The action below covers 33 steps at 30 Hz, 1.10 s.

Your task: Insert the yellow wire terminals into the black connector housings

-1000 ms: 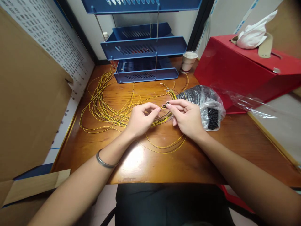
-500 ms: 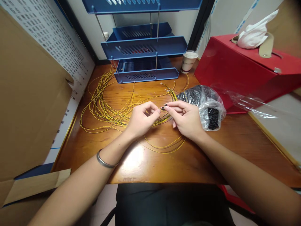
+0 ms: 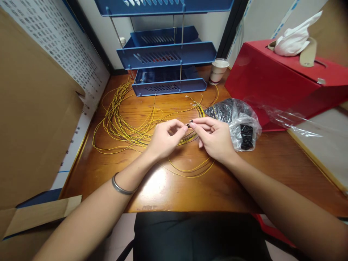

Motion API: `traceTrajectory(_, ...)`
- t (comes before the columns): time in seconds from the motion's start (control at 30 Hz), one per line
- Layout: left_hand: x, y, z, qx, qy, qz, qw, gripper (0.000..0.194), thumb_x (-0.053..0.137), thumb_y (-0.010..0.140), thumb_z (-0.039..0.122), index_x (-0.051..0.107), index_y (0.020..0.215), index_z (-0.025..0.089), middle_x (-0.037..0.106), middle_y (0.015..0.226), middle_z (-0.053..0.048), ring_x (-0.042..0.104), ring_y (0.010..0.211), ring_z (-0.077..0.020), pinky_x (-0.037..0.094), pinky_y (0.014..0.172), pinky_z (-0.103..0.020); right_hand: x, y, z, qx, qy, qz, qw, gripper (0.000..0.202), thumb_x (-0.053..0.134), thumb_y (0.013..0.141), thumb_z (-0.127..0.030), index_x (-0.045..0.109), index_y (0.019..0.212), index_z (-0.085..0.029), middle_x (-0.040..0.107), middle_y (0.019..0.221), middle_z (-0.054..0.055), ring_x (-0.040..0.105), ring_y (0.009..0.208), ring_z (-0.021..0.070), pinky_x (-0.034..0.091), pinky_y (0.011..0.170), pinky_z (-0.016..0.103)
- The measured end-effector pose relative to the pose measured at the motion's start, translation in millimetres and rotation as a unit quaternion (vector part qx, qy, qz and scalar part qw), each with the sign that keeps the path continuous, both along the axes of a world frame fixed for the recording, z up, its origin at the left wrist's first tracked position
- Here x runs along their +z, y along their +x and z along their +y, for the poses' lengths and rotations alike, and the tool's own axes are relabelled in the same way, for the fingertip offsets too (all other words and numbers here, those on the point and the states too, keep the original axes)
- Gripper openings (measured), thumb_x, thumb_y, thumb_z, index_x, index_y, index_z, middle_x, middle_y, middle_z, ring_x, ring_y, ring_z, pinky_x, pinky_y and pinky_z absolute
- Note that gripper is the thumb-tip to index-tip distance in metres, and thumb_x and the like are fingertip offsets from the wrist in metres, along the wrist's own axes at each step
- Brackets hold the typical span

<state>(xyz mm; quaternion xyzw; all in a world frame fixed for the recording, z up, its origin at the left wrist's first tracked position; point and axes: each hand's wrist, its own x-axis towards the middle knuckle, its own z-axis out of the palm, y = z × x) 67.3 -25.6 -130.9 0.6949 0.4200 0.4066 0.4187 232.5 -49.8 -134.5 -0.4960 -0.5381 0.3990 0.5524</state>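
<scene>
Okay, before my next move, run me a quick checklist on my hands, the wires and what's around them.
1. Small black piece in the right hand: ok, pinched at the fingertips.
2. Left hand beside the piece: ok, fingertips right next to it.
3. What the left hand pinches: cannot tell, the fingers hide it.
4. Yellow and dark wires lying separate: not ok, the strands loop and cross each other.
5. Right hand apart from the plastic bag: cannot tell, they meet in this view.
6. Cup upright and away from both hands: ok.
</scene>
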Motion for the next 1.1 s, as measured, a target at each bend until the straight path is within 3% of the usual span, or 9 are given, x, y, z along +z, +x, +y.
traceTrajectory(0.6, -1.1, -0.1, 1.1, -0.045, -0.005, -0.035, 0.998, 0.026, 0.062, 0.091, 0.036, 0.062, 0.074, 0.016, 0.066, 0.071, -0.002, 0.056, 0.063, -0.0113, 0.045, 0.062, -0.024, 1.1, 1.0, -0.4, 0.000, 0.000, 0.003, 1.000, 0.035, 0.080, 0.077, -0.048, 0.073, 0.088, -0.015, 0.072, 0.066, 0.002, 0.052, 0.035, 0.0080, 0.039, 0.032, 0.020)
traceTrajectory(1.1, -2.1, 0.2, 0.4, -0.031, -0.008, -0.031, 0.999, 0.026, 0.062, 0.091, 0.038, 0.062, 0.076, 0.017, 0.067, 0.073, -0.003, 0.058, 0.066, -0.0126, 0.046, 0.062, -0.024, 1.8, -0.3, -1.7, -0.012, 0.005, -0.003, 1.000, 0.033, 0.081, 0.078, -0.046, 0.074, 0.088, -0.015, 0.073, 0.067, 0.003, 0.052, 0.036, 0.0081, 0.041, 0.033, 0.020)
